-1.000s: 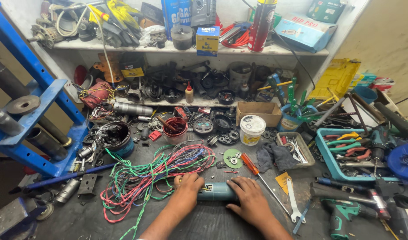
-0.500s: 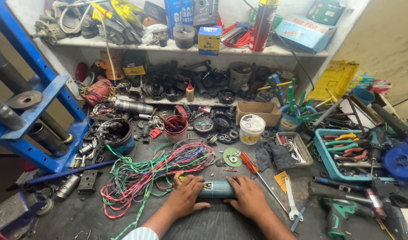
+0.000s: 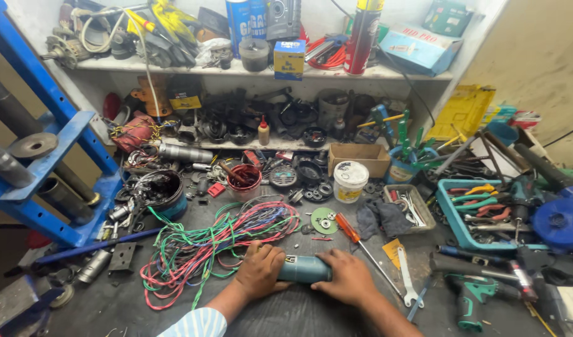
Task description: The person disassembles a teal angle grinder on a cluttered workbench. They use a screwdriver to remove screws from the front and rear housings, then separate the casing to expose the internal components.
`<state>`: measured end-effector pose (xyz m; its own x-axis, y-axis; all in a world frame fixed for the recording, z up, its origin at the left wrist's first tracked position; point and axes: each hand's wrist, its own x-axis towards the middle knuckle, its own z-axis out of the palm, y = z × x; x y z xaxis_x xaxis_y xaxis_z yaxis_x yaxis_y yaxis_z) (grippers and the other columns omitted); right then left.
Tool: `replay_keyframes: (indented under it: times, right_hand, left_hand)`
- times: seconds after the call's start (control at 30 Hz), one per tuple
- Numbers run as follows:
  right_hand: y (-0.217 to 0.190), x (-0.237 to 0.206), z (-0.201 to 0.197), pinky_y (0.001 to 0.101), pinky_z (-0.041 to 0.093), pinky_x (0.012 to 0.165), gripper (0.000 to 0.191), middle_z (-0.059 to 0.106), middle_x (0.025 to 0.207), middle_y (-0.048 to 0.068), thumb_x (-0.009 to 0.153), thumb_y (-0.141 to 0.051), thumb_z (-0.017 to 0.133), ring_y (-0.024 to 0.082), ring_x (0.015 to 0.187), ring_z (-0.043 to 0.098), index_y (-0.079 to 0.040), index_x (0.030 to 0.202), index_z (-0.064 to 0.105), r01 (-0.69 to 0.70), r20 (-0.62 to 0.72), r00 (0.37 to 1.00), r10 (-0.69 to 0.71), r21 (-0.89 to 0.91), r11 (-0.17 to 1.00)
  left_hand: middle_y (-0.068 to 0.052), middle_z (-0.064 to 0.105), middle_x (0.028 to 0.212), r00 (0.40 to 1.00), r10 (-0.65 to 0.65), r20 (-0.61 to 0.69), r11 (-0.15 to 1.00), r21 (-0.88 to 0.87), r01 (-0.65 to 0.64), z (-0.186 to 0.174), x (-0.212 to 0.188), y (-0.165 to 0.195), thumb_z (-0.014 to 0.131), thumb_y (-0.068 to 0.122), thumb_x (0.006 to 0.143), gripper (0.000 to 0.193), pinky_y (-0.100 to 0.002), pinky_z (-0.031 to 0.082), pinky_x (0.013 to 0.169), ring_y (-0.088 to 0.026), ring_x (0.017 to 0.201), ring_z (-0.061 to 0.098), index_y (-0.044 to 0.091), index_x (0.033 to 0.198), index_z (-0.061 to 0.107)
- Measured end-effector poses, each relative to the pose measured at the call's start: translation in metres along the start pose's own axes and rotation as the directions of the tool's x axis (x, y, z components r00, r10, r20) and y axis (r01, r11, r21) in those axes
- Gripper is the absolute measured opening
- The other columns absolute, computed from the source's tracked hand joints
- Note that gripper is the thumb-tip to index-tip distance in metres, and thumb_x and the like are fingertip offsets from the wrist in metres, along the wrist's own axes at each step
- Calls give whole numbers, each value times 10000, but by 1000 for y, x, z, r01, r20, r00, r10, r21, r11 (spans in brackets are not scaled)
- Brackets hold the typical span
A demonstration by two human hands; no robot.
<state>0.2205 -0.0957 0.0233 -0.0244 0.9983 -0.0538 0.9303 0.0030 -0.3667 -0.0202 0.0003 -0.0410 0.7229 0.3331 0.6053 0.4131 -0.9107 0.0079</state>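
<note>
At the near edge of the cluttered workbench (image 3: 299, 315), a teal tool body (image 3: 304, 269) lies on its side between the person's two hands. The left hand (image 3: 260, 270) covers the body's left end with fingers curled down and clamped over it; the right hand (image 3: 347, 279) grips the body's right end, its fingers wrapped around and pressed together against the casing. Just behind the tool body, and touching the left hand's knuckles, sprawls a tangle of red, green and pink wires (image 3: 218, 240). Behind and to the right of the tool body lies a screwdriver (image 3: 356, 238) with an orange handle, its shaft running close past the right hand. A spanner (image 3: 406, 284) lies right of the tool body, just beyond the right hand, and farther right a green drill (image 3: 477, 299) rests on the bench. A white tub (image 3: 350, 181) stands well behind the tool body, with a red cup (image 3: 244, 181) to the tub's left. A blue press frame (image 3: 46, 146) rises far left of the tool body.
</note>
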Motion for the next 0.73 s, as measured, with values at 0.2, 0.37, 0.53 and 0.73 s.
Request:
replay_keyframes:
  times: [0.2, 0.37, 0.53, 0.73]
  right_hand:
    - [2, -5, -14, 410, 503, 1002, 848, 687, 1225, 94, 643, -606, 854, 306, 1145, 660, -213, 1365, 644, -130, 187, 975, 121, 38, 991]
    - [1, -6, -10, 470, 372, 1046, 837, 604, 1361, 139, 655, -601, 911, 359, 1263, 525, -92, 1266, 649, 153, 6, 988, -154, -184, 971]
    - [-14, -3, 24, 436, 404, 1019, 1016, 594, 1292, 156, 574, -441, 939, 359, 1193, 558, -59, 1408, 500, 136, -105, 983, -152, -147, 980]
    - [18, 30, 22, 447, 499, 931, 703, 697, 1127, 142, 596, -275, 895, 353, 1092, 648, -140, 1210, 580, 266, -5, 964, -266, 37, 963]
  left_hand:
    - [-87, 657, 915, 994, -1, 107, 989, -149, 17, -14, 20, -9, 902, 619, 573, 749, -456, 427, 872, -288, 881, 629, 68, 1015, 652]
    - [-154, 722, 925, 791, -129, 598, 957, -133, 256, -31, 62, -16, 875, 686, 556, 818, -466, 486, 861, -354, 928, 682, 66, 1053, 679]
    - [-174, 736, 1050, 584, -237, 777, 851, -124, 510, -26, 83, -27, 850, 689, 522, 881, -452, 533, 876, -350, 1005, 705, 83, 1146, 711]
    - [-213, 739, 1155, 357, -212, 910, 559, -187, 808, 15, 68, -46, 837, 700, 544, 990, -389, 551, 887, -305, 1047, 712, -52, 1172, 692]
